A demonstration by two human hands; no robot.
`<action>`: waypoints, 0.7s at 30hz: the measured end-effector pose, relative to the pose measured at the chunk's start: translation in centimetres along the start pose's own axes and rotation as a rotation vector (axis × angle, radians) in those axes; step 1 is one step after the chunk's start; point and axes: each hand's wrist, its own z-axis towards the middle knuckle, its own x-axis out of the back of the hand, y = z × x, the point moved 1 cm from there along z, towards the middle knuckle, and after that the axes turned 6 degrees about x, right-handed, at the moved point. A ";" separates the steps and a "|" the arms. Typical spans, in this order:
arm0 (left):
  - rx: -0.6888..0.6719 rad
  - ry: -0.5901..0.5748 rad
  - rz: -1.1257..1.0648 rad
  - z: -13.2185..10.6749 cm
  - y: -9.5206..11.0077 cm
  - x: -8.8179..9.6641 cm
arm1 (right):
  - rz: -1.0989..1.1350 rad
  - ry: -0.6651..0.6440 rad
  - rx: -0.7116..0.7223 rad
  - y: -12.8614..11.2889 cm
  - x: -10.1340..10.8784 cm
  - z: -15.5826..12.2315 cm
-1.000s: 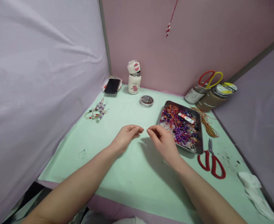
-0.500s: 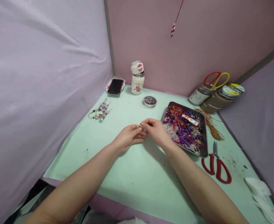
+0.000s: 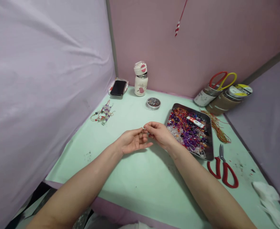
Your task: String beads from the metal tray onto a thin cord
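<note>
Over the middle of the pale green table (image 3: 120,184), my two hands meet at the fingertips. My left hand (image 3: 135,141) is palm up, its thumb and index finger pinched together and the other fingers loosely spread. My right hand (image 3: 159,135) pinches with thumb and index finger at the same spot. Something thin and whitish shows between the fingertips, too small to name. Just right of my right hand lies a metal tray (image 3: 213,149) of purple, clear, red and dark beads, with orange cord and a white-and-red tube (image 3: 195,122) on top.
Red-handled scissors (image 3: 223,168) lie right of the tray, near a bundle of cords (image 3: 219,130). Jars (image 3: 222,101) with more scissors stand behind. At the back are a bottle (image 3: 141,84), a round container (image 3: 153,103) and a phone (image 3: 118,88). Strung beads (image 3: 103,114) lie left.
The fingers of my left hand have uncurled, and its palm has turned further up. My right hand keeps its pinch at nearly the same place. The view has shifted slightly.
</note>
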 end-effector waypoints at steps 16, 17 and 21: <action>-0.271 0.136 0.268 0.0 -0.1 0.0 | -0.294 0.148 0.052 -2.9 0.5 -2.7; -0.275 0.144 0.274 0.0 -0.1 -0.1 | -0.392 0.166 0.091 -3.6 1.0 -3.8; -0.265 0.178 0.284 -0.3 0.0 -0.3 | -0.633 0.318 0.175 -5.7 5.0 -9.7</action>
